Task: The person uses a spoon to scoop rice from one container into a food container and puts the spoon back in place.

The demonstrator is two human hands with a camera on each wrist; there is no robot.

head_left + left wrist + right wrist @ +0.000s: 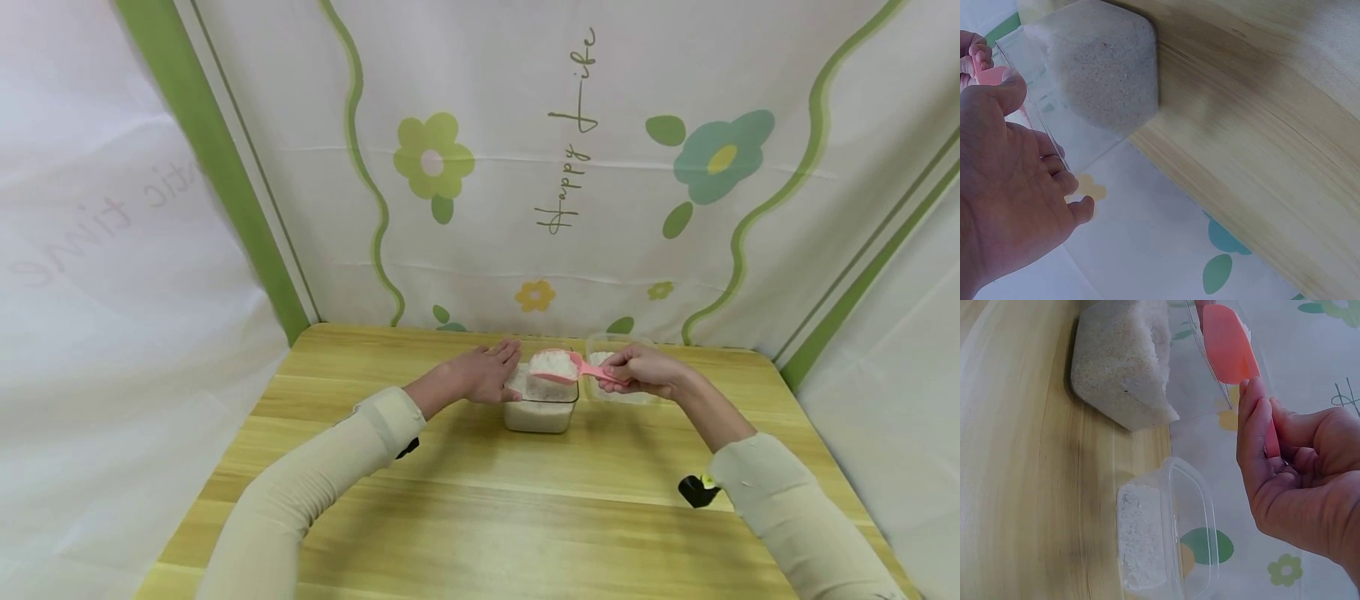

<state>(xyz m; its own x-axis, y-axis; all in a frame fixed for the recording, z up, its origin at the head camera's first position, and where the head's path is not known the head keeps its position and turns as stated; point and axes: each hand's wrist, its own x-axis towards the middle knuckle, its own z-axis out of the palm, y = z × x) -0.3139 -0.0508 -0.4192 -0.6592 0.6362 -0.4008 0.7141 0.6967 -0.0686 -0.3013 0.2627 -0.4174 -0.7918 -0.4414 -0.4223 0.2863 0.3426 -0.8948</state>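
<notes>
Head view: A person in pale sleeves [322,467] reaches across a wood-grain table [495,517], the right hand's [643,371] grip clamped on the handle of a pink scoop [582,367] heaped with a white load [553,363]. The scoop is above the open top of a clear container [538,423]; the left hand [483,375] rests against the container's left side, fingers apart. A clear tub [624,340] stands just to the right, partly behind the right hand, in front of a flower-printed sheet [480,250].

Left wrist view: The left hand's fingertips lie along the container's rim, its grip loose. Pale grains [1110,69] show through the clear wall, and part of the scoop appears beyond the thumb.

Right wrist view: Right thumb and fingers pinch the scoop's handle, the pink underside toward the camera. The grains in the container have an uneven surface; the tub, close by, holds white contents [1141,534] in its lower part.
</notes>
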